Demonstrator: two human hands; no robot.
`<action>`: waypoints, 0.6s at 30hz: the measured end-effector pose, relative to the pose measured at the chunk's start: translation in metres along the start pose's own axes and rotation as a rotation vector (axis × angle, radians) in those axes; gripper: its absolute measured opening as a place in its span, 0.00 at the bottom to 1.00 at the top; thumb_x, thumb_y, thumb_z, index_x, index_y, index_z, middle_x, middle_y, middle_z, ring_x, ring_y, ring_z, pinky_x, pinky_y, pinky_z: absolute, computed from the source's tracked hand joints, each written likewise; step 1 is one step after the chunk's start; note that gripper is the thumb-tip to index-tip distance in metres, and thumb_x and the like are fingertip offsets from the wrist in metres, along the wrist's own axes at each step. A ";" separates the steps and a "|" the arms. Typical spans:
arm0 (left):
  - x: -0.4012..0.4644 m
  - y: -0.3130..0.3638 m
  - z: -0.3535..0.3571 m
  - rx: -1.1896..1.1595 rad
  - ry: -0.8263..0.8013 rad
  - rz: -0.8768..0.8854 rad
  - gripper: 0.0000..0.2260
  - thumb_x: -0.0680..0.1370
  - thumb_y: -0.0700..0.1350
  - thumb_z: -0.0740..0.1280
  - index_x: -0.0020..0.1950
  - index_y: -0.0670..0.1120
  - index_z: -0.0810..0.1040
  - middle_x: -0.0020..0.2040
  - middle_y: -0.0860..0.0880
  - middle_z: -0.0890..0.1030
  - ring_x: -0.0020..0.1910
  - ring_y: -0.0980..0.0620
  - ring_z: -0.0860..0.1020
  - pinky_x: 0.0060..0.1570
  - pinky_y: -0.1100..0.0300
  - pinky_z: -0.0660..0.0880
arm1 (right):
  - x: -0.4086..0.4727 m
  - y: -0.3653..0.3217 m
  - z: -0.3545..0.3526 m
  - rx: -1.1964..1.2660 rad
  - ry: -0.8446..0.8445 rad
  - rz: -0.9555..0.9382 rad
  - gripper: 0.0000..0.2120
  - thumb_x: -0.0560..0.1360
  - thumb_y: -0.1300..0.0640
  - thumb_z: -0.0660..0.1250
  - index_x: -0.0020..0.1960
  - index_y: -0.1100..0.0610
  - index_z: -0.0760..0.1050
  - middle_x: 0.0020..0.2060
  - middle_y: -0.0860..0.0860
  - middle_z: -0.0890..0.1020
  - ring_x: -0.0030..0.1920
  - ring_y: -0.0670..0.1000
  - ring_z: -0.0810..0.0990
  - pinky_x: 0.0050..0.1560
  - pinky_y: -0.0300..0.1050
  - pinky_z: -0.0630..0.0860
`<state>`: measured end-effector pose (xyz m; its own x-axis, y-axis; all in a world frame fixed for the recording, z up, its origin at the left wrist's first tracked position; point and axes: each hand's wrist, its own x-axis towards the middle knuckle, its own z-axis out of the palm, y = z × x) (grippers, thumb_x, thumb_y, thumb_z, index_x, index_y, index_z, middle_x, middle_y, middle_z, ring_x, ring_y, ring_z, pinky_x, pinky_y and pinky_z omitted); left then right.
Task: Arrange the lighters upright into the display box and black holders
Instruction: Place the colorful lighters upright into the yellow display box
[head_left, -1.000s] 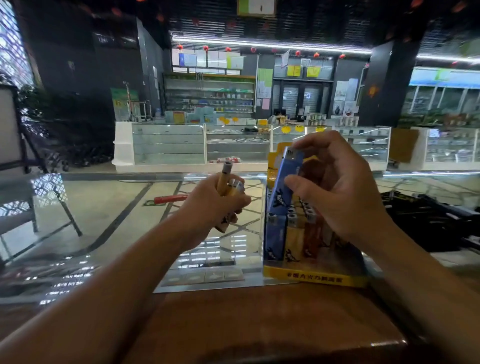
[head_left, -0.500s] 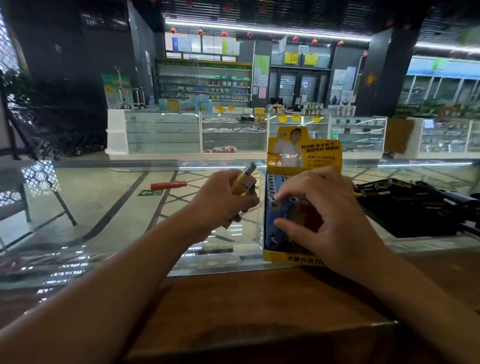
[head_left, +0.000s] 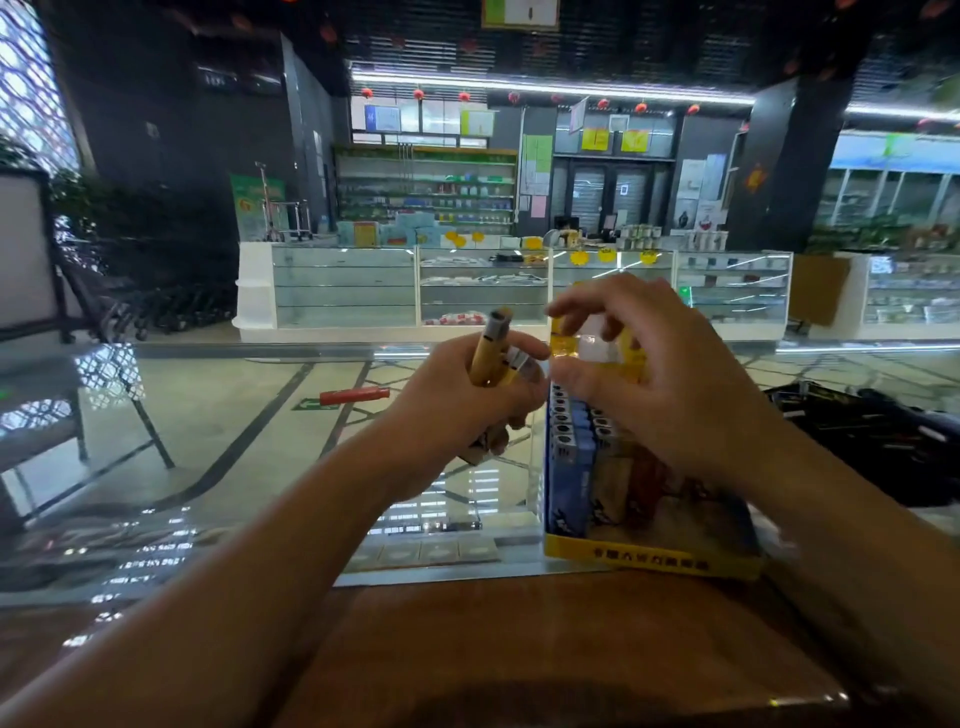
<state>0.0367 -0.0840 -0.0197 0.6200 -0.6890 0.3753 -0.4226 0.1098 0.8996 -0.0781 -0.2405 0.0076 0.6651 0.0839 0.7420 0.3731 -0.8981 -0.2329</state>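
I am looking down at the brown wooden bench (head_left: 519, 649) with its glass top section, where the yellow cardboard display box (head_left: 649, 558) is standing with blue, orange and red lighters upright inside. My right hand (head_left: 670, 384) is hovering over the box, fingers curled, gripping nothing I can make out. My left hand (head_left: 462, 410) is clutching several yellow plastic lighters (head_left: 491, 353) just beside the box.
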 end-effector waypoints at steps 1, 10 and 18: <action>0.000 0.000 0.001 0.021 -0.018 0.005 0.07 0.77 0.40 0.71 0.55 0.47 0.80 0.38 0.47 0.79 0.35 0.49 0.76 0.34 0.54 0.74 | 0.010 -0.002 -0.001 0.020 -0.028 -0.012 0.15 0.75 0.42 0.65 0.61 0.41 0.72 0.51 0.35 0.75 0.52 0.35 0.69 0.47 0.24 0.61; 0.000 0.002 0.001 0.050 -0.020 0.030 0.04 0.75 0.39 0.72 0.49 0.46 0.80 0.36 0.46 0.81 0.34 0.45 0.77 0.36 0.48 0.74 | 0.053 0.001 0.015 0.168 -0.161 -0.123 0.09 0.72 0.47 0.73 0.49 0.49 0.80 0.42 0.40 0.81 0.47 0.45 0.78 0.47 0.41 0.72; 0.006 -0.005 0.007 -0.025 0.176 0.046 0.19 0.76 0.40 0.72 0.64 0.54 0.74 0.43 0.42 0.81 0.35 0.49 0.75 0.37 0.53 0.75 | 0.047 0.011 0.013 0.507 0.334 0.043 0.14 0.76 0.52 0.69 0.58 0.56 0.71 0.38 0.55 0.84 0.36 0.48 0.84 0.38 0.39 0.80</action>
<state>0.0381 -0.0932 -0.0235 0.7076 -0.5470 0.4474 -0.4377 0.1577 0.8852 -0.0339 -0.2411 0.0315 0.4781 -0.1618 0.8633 0.6664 -0.5735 -0.4765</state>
